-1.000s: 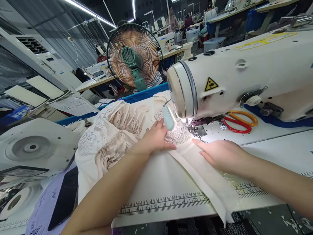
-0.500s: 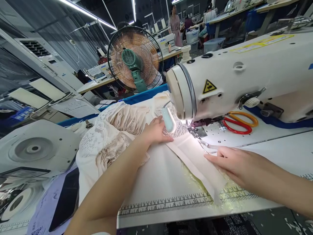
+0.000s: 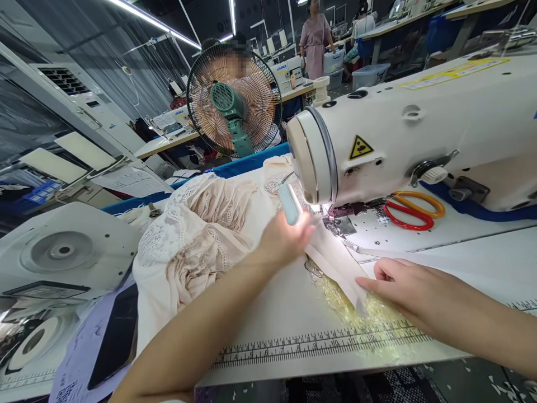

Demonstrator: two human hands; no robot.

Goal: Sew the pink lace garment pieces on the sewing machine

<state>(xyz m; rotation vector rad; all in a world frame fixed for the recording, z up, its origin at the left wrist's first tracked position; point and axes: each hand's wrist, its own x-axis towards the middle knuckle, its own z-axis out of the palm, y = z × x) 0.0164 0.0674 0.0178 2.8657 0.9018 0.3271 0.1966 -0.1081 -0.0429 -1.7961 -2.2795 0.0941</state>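
A pale beige fabric strip (image 3: 338, 257) runs from the needle area of a white sewing machine (image 3: 390, 129) toward the table's front edge. My left hand (image 3: 287, 238), smeared by motion, is beside the machine's needle area, just under a small pale-blue lamp (image 3: 289, 204); its fingers cannot be made out. To the right, my right hand (image 3: 403, 282) has its thumb on the strip's right edge and its other fingers curled, pinching the cloth. A thin metal piece (image 3: 356, 246) lies between that hand and the presser foot. Crinkled yellowish clear film (image 3: 339, 296) lies under the strip.
Gathered lace garments (image 3: 205, 218) are heaped on the left. Red-and-orange-handled scissors (image 3: 413, 210) lie under the machine arm. A printed ruler (image 3: 319, 347) follows the front edge. A phone (image 3: 115, 336) rests at left; a fan (image 3: 235, 103) and a standing person (image 3: 315, 42) are beyond.
My left hand has lifted from flat on the lace and moved right, toward the needle. The strip has shifted toward the machine, showing more yellowish film. My right hand stays nearly in place.
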